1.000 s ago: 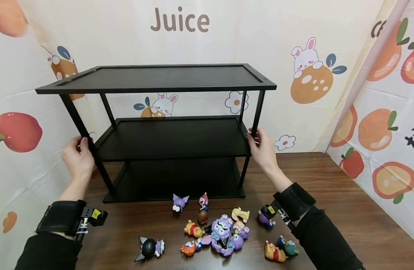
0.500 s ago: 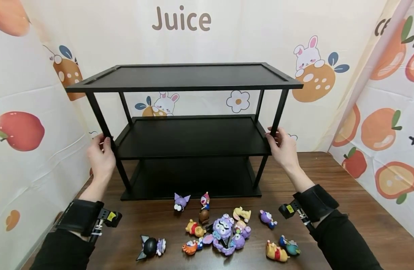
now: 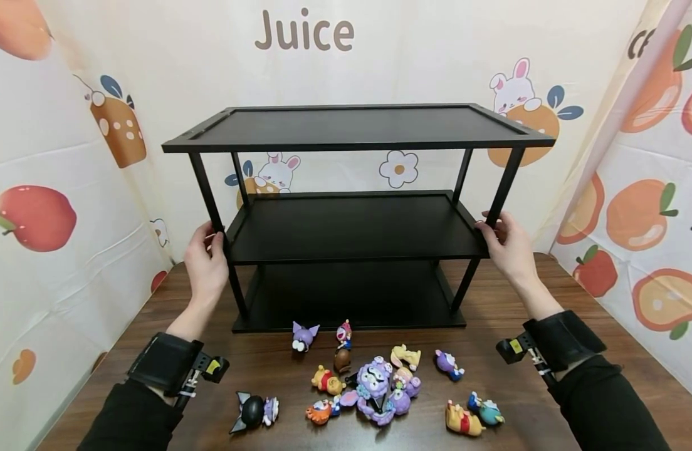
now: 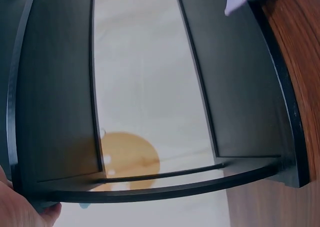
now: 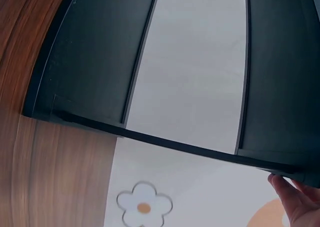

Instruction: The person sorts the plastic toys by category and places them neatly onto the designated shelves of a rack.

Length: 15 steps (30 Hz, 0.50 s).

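Observation:
A black three-tier shelf rack [image 3: 357, 228] stands toward the back of the wooden table, its lowest tier down by the tabletop. My left hand [image 3: 207, 266] grips the rack's left side where the front post meets the middle tier, thumb in front. On the opposite side, my right hand [image 3: 509, 247] holds the same level, thumb at the tier's edge. Fingertips of both hands are partly hidden behind the posts. In the left wrist view, a bit of the left hand [image 4: 20, 209] shows under the tier's corner. The right wrist view shows the right hand's fingers [image 5: 290, 194] under the tier end.
Several small cartoon figurines lie in front of the rack, including a purple cluster [image 3: 374, 382], a black-headed figurine [image 3: 252, 410] and a yellow bear [image 3: 462, 419]. A purple-eared figurine [image 3: 304, 336] is close to the rack's front edge. A printed cloth backdrop [image 3: 436, 56] surrounds the table.
The rack has slid steadily to the right along the table, both hands moving with it and keeping their hold. The figurines have stayed where they were.

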Each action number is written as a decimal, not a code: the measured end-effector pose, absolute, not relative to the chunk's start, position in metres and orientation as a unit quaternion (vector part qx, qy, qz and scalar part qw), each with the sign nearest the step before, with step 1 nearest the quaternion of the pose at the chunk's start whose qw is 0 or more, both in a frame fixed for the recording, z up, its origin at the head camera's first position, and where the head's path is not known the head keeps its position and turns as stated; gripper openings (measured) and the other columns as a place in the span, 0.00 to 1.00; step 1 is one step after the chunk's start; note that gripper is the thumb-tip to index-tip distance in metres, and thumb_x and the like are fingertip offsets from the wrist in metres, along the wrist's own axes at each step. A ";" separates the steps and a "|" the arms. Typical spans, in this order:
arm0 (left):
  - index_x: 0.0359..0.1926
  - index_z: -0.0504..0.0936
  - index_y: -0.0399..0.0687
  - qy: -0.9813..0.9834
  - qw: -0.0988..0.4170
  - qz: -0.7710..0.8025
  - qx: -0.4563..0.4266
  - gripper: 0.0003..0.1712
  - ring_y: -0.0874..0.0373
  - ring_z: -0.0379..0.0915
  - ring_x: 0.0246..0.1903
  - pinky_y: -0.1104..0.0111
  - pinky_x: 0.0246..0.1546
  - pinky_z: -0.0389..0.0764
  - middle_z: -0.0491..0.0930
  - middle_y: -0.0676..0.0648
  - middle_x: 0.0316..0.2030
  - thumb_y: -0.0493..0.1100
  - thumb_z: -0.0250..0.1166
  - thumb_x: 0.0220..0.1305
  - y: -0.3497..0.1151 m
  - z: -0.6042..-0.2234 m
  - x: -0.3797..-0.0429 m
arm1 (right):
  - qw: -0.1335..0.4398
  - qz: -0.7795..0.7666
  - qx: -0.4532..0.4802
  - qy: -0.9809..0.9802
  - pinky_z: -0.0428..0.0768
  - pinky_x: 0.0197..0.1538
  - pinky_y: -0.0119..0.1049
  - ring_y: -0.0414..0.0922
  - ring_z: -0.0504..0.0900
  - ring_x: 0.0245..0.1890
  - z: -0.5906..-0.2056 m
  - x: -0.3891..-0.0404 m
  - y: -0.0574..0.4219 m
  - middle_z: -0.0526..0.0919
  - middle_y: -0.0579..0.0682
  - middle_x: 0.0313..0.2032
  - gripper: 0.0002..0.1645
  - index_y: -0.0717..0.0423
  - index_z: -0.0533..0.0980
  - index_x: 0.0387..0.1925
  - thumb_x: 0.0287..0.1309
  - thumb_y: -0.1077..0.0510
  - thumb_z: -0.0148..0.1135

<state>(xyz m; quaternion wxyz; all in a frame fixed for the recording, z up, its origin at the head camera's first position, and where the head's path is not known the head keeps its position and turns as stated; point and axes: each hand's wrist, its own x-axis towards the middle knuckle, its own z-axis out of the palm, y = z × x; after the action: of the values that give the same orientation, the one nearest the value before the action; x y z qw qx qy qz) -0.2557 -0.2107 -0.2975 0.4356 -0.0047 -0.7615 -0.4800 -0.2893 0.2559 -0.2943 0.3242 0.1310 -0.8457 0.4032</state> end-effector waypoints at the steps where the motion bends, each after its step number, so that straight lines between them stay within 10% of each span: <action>1: 0.47 0.73 0.28 -0.759 0.434 -0.485 -0.010 0.13 0.47 0.72 0.39 0.82 0.32 0.65 0.75 0.34 0.40 0.29 0.50 0.62 -0.208 -0.298 -0.256 | 0.324 0.401 0.131 -0.846 0.66 0.29 0.18 0.23 0.73 0.29 -0.294 -0.289 0.259 0.79 0.64 0.37 0.16 0.65 0.69 0.47 0.61 0.59 0.50; 15: 0.49 0.69 0.24 -0.744 0.390 -0.540 -0.051 0.15 0.44 0.69 0.43 0.76 0.40 0.68 0.71 0.31 0.43 0.26 0.49 0.61 -0.172 -0.289 -0.244 | 0.355 0.347 0.123 -0.859 0.63 0.27 0.18 0.14 0.67 0.26 -0.294 -0.287 0.291 0.80 0.65 0.32 0.15 0.64 0.71 0.45 0.58 0.59 0.53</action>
<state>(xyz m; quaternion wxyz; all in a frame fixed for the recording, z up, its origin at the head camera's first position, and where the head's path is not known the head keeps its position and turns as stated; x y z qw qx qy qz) -0.2443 -0.1715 -0.2892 0.3900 -0.0511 -0.7440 -0.5402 -0.2868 0.2911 -0.2938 0.3545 0.1228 -0.8595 0.3472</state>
